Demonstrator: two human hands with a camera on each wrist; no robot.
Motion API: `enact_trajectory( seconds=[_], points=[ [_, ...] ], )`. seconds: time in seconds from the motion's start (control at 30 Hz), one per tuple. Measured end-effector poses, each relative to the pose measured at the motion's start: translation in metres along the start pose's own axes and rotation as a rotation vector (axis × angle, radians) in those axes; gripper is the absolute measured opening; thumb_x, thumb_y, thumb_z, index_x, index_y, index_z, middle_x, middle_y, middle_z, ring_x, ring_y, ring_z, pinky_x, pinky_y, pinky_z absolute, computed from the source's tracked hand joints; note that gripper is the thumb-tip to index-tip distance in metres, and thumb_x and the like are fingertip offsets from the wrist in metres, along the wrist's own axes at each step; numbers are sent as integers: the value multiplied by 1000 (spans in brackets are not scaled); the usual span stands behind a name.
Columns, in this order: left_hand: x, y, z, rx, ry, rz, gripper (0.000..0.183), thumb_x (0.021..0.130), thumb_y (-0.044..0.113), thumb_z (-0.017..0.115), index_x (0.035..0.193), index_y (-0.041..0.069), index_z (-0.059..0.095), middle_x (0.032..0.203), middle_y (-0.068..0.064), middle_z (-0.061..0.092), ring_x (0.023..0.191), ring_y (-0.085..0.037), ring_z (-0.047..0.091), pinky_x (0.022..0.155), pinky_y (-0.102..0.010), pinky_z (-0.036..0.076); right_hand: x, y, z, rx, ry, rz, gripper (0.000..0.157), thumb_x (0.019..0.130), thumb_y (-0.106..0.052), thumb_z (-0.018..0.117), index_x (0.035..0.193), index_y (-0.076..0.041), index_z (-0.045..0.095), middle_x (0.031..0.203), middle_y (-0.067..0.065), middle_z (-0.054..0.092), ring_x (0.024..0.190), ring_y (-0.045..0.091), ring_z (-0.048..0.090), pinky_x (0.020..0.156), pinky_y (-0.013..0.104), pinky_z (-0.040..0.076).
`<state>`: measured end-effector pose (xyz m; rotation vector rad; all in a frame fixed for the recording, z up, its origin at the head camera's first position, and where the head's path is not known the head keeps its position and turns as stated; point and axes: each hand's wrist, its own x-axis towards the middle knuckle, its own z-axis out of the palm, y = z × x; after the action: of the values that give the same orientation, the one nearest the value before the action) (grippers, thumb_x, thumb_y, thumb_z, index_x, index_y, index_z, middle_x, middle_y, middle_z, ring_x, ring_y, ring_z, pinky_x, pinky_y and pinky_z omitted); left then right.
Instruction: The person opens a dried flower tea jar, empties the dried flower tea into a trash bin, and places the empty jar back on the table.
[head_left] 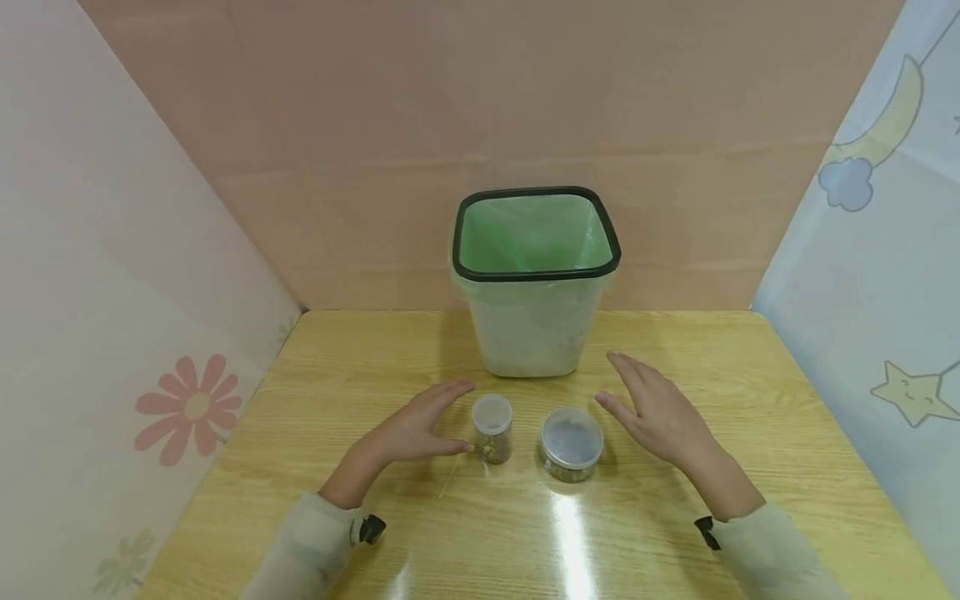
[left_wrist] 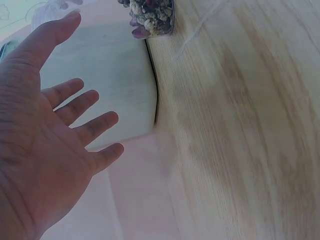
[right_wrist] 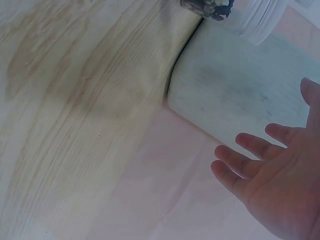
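Observation:
A small, narrow clear jar with a whitish lid stands upright on the wooden table. To its right is a wider, lower clear jar under a translucent lid. My left hand reaches in beside the narrow jar, thumb and fingers spread, fingertips close to its left side. On the other side my right hand hovers right of the wide jar, palm inward, holding nothing. Dried flower bits fill the narrow jar in the left wrist view. The right wrist view catches the wide jar's lid at its top edge.
Behind the jars stands a pale waste bin with a black rim and a green-tinted liner inside. A thin pale strand lies left of the narrow jar. Pink cloth backs the table, with printed cloth walls at both sides.

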<state>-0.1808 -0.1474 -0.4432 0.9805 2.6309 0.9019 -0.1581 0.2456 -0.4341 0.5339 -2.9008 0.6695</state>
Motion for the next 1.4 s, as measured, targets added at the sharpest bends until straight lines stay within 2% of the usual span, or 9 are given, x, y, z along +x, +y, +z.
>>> enact_trajectory(
  seconds=[0.2, 0.43, 0.67, 0.93, 1.2, 1.4],
  points=[
    [1, 3, 5, -7, -17, -11, 91, 86, 46, 80, 157, 9, 36, 160, -8, 38, 148, -34, 32, 117, -57, 32, 1, -9, 0, 12, -5, -30, 72, 105, -49, 50, 158, -5, 30, 157, 23, 38, 141, 46, 38, 112, 64, 33],
    [5, 3, 9, 26, -35, -39, 92, 86, 47, 80, 159, 18, 33, 160, -2, 38, 147, -26, 35, 117, -51, 34, 4, -22, 2, 21, -9, -64, 70, 105, -47, 51, 157, -3, 33, 157, 22, 39, 141, 46, 39, 112, 64, 33],
    [9, 2, 13, 8, -34, -24, 95, 85, 52, 79, 158, 11, 35, 160, -7, 38, 147, -31, 35, 117, -55, 33, 10, -35, 7, 14, -8, -95, 71, 104, -49, 53, 155, -3, 36, 157, 22, 39, 142, 43, 39, 113, 62, 33],
    [14, 0, 17, 20, -35, -29, 93, 84, 49, 81, 157, 12, 37, 158, -8, 40, 146, -30, 37, 116, -54, 35, 15, -46, 10, 13, -10, -122, 71, 103, -50, 52, 154, -2, 38, 157, 21, 39, 142, 42, 39, 113, 61, 34],
    [20, 0, 21, -24, -40, 16, 89, 83, 43, 84, 154, 11, 41, 152, -4, 49, 141, -25, 44, 115, -49, 38, 19, -52, 14, -8, -4, -146, 71, 103, -51, 52, 155, -5, 39, 157, 21, 39, 142, 41, 39, 113, 60, 35],
    [27, -2, 28, -135, -42, 89, 72, 80, 38, 87, 142, 23, 54, 134, 14, 60, 125, -9, 55, 108, -41, 45, 23, -59, 16, -24, -6, -188, 69, 103, -50, 53, 153, -5, 41, 155, 22, 41, 141, 41, 41, 113, 58, 37]
  ],
)
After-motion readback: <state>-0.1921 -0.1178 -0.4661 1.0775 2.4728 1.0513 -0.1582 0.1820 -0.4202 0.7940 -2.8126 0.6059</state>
